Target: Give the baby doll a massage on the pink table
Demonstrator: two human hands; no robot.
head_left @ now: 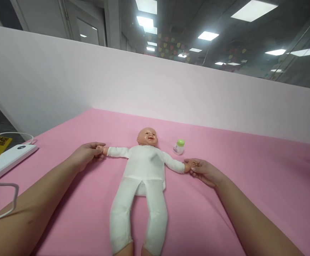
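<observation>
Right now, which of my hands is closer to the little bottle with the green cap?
Right. The right hand holds the doll's hand just in front of the bottle. The left hand holds the doll's other hand, across its body from the bottle.

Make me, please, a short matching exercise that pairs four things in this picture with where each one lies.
Things:
1. doll
2. small bottle
3. white device
4. left hand

Places:
A. at the left edge of the pink surface
B. on its back in the middle
C. gripping the doll's hand
D. beside the doll's head

Pairs: 1-B, 2-D, 3-A, 4-C
</observation>
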